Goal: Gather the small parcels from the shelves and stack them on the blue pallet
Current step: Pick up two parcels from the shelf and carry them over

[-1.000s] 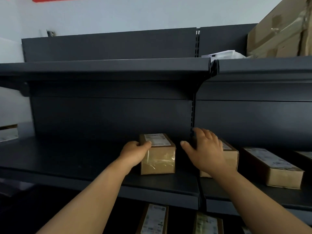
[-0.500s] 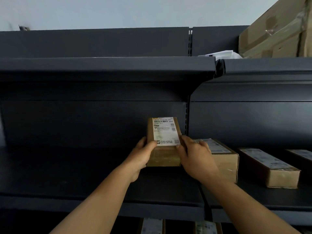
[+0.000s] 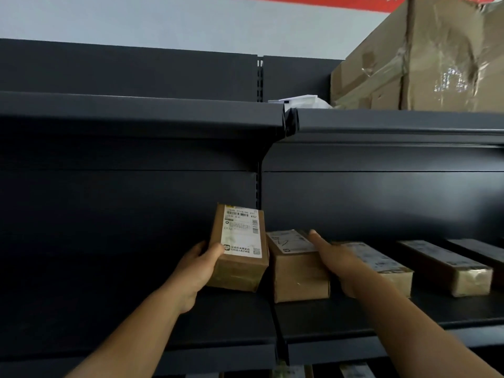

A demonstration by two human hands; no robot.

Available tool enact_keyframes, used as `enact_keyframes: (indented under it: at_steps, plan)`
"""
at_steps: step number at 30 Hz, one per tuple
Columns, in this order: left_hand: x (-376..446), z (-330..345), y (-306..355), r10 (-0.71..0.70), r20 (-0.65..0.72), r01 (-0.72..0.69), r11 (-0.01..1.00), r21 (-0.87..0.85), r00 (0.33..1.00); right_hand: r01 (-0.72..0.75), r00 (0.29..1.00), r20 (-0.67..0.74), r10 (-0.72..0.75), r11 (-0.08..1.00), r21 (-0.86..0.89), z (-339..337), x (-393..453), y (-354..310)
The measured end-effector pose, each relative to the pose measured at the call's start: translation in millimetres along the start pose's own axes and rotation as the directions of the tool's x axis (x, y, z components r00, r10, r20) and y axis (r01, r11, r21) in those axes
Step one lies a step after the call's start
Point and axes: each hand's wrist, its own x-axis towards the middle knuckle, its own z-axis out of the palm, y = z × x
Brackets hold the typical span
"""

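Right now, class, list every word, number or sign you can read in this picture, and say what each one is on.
"KGZ": shipping label on the parcel held by the left hand.
Other label print: too blurred.
Second parcel label, under the right hand: unreadable.
Red banner: cut off, unreadable.

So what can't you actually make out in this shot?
- Blue pallet: nowhere in the head view.
- Label text on the parcel in the left hand: too small to read.
- Right hand on the second parcel: its fingers are hidden, so the grip is unclear.
- Third parcel: partly behind the right forearm.
- Parcels on the shelf below: cut off by the bottom edge.
- Big carton up top: cut off by the right edge.
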Motion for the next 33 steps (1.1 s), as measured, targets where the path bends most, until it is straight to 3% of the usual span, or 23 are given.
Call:
enact_keyframes:
  at_steps: [4,10,19,27,33]
  plan:
    - [-0.4,0.8,-0.2,-0.031,-0.021,0.031,1.0,0.0,0.999,-0.115,0.986,0.135,0.099,0.987,0.113,-0.2,9.3,11.2]
    - [-7.4,5.3,-1.2,-0.05,-0.041,0.048,0.997,-0.055,0.998,-0.119,0.985,0.147,0.087,0.966,0.228,8.8,13.7,13.4]
    - [-57.6,-38.7,12.5,-0.026,-0.238,-0.016,0.985,-0.173,0.971,0.008,0.953,0.268,-0.14,0.898,0.44,55.5,-13.8,-8.7]
    - [-145.0,-132.6,6.6,-0.057,-0.52,-0.048,0.982,-0.185,0.852,0.092,0.867,0.377,-0.325,0.849,0.52,147.7,-74.6,-35.5]
    - [-240.0,-189.3,7.4,0.018,-0.683,-0.132,0.984,-0.116,0.73,0.096,0.776,0.468,-0.424,0.812,0.576,206.6,-154.2,-57.8]
